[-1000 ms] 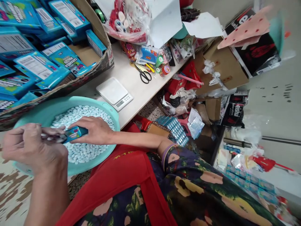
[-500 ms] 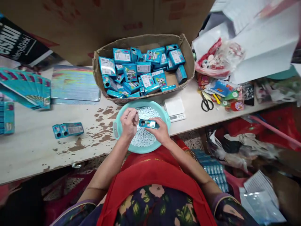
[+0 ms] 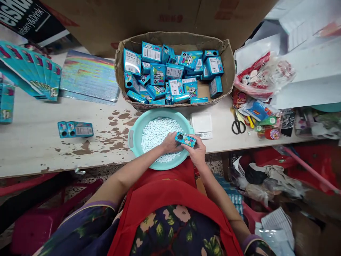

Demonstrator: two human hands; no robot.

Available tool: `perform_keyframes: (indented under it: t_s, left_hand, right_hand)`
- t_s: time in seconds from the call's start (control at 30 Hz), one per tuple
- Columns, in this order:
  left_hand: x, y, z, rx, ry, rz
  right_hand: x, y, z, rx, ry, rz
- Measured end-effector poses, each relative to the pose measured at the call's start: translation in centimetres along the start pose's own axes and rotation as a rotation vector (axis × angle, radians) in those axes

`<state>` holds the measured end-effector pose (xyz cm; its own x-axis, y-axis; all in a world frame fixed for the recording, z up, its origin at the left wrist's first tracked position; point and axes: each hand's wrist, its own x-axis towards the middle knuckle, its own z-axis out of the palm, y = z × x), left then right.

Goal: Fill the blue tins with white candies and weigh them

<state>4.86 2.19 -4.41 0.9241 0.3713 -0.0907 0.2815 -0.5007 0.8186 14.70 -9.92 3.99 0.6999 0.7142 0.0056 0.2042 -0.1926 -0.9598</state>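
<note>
My right hand point(image 3: 198, 152) grips a small blue candy box point(image 3: 185, 139), tilted, with a round dark hole in its near-left end. Against that end is my left hand point(image 3: 169, 143), its fingers curled and partly hidden by the box; what they hold, if anything, cannot be seen. Both hands are over the right part of a turquoise basin point(image 3: 135, 145), which is filled with small pale candies point(image 3: 156, 133). Two matching blue boxes point(image 3: 76, 129) stand side by side on the table to the left.
Behind the basin, a cut-down cardboard carton point(image 3: 226, 71) holds many blue boxes. A white scale point(image 3: 201, 123) sits right of the basin, then black scissors point(image 3: 238, 124) and small packets. Flat blue cartons point(image 3: 39, 76) and shiny sheets point(image 3: 89, 76) lie to the left.
My left hand has moved right, from a pinch above the candies to the box's end. The box and my right hand have shifted right, and the box has turned. The camera view has also shifted.
</note>
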Motion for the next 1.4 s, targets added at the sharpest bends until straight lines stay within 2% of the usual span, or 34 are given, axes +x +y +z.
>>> perform_keyframes:
  t_s: [0.1, 0.17, 0.27, 0.33, 0.4, 0.5, 0.63, 0.7, 0.9, 1.07, 1.17, 1.27, 1.4]
  left_hand:
    - [-3.2, -0.7, -1.9, 0.028, -0.068, -0.014]
    - [-4.6, -1.7, -3.4, 0.029, -0.033, -0.076]
    - [-5.1, -2.7, -5.3, -0.011, 0.122, -0.211]
    - [-4.8, -2.6, -6.0, -0.078, 0.265, -0.303]
    - [-4.5, -1.6, -6.4, -0.172, 0.395, -0.374]
    - [-4.1, 0.9, -6.8, -0.362, 0.550, -0.421]
    - [-3.5, 3.9, -7.5, -1.002, 0.875, -0.370]
    - [-3.3, 4.7, -8.0, -1.186, 0.953, -0.340]
    - [-3.3, 5.4, -8.9, -1.245, 0.948, -0.315]
    - [-3.3, 5.9, -8.4, -1.167, 0.890, -0.204]
    - [-3.0, 5.7, -7.8, -1.065, 0.908, -0.147]
    - [-2.5, 5.5, -7.5, -1.036, 0.952, -0.166]
    - [-1.8, 5.9, -7.9, -1.105, 0.991, -0.213]
  right_hand:
    - [0.4, 0.4, 0.3, -0.011, 0.012, -0.043]
    - [0.6, 0.3, 0.7, -0.019, 0.018, -0.067]
    - [0.8, 0.1, 1.6, -0.043, -0.022, -0.075]
    - [0.7, 0.3, 2.4, -0.058, -0.068, -0.064]
    - [0.5, 0.8, 3.4, -0.074, -0.101, -0.053]
    - [0.1, 1.3, 4.9, -0.109, -0.149, -0.051]
    - [-0.5, 0.6, 6.3, -0.163, -0.248, -0.106]
    - [-0.5, -0.1, 6.5, -0.177, -0.250, -0.128]
    - [-0.2, -1.4, 6.3, -0.186, -0.251, -0.112]
    - [-0.2, -1.3, 6.3, -0.169, -0.248, -0.038]
    - [0.0, -1.2, 6.4, -0.177, -0.233, 0.001]
    - [0.3, -1.4, 6.3, -0.172, -0.216, 0.020]
    - [0.5, -1.6, 6.0, -0.141, -0.213, 0.023]
